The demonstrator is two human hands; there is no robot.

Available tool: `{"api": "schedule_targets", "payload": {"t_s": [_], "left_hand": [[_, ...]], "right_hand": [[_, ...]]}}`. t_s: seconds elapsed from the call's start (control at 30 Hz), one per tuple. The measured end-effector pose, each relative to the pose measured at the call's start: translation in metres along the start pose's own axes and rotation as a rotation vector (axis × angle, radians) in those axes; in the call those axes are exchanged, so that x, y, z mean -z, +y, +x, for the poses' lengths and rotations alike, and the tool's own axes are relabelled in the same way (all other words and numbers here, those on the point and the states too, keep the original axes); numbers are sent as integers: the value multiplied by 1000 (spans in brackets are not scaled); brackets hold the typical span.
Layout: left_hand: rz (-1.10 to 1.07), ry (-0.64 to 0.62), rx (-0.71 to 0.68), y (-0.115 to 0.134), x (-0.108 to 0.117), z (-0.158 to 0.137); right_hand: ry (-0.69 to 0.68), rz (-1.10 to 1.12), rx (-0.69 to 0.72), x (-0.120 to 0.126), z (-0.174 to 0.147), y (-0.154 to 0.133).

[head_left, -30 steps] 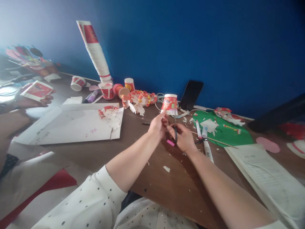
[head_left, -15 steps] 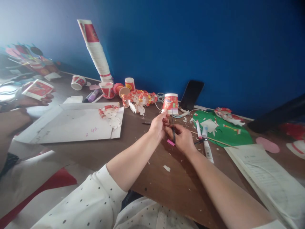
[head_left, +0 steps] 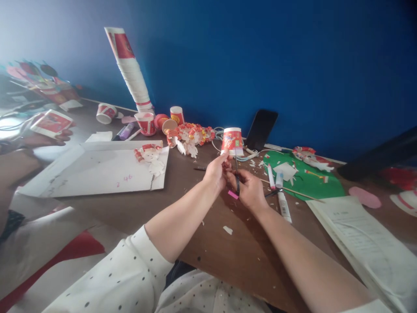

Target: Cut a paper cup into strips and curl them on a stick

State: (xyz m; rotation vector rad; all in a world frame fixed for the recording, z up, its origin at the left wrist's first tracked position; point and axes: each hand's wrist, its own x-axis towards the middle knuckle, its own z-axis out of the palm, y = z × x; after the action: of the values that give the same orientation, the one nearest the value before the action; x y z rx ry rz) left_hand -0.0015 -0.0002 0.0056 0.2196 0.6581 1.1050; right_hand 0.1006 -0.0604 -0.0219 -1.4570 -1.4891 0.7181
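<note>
My left hand (head_left: pixel 216 173) is closed on a red and white paper cup (head_left: pixel 231 140), gripping it low near its white edge. The cup is held up over the table, wide end down. My right hand (head_left: pixel 249 189) is closed round the dark handles of a pair of scissors (head_left: pixel 237 179). Their blades point away from me and reach the cup's lower edge; whether they are parted I cannot make out. A small pink strip (head_left: pixel 233 194) shows just below the scissors.
Paper scraps (head_left: pixel 227 230) lie about the brown table. Behind the cup are a phone (head_left: pixel 261 129) and red paper figures (head_left: pixel 192 137). A tall cup stack (head_left: pixel 134 76) leans left. Right are a green sheet (head_left: pixel 312 180), glue (head_left: pixel 284 208) and papers (head_left: pixel 368 243). Another person's hand (head_left: pixel 54 132) holds a cup.
The view has shifted very slightly. Both hands, the cup and the scissors keep almost the same positions.
</note>
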Motion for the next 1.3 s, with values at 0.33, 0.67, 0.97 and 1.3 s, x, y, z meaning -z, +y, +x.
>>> {"api": "schedule_targets", "payload": {"t_s": [0.33, 0.67, 0.97, 1.3], "left_hand": [[-33, -8, -20, -1, 0, 2], [-54, -13, -30, -1, 0, 3], [-71, -10, -39, -1, 0, 3], [-11, 24, -38, -2, -1, 1]], "right_hand": [[13, 69, -2, -3, -1, -5], [15, 48, 0, -1, -2, -8], [53, -36, 36, 0, -2, -9], [49, 0, 4, 0, 0, -4]]}}
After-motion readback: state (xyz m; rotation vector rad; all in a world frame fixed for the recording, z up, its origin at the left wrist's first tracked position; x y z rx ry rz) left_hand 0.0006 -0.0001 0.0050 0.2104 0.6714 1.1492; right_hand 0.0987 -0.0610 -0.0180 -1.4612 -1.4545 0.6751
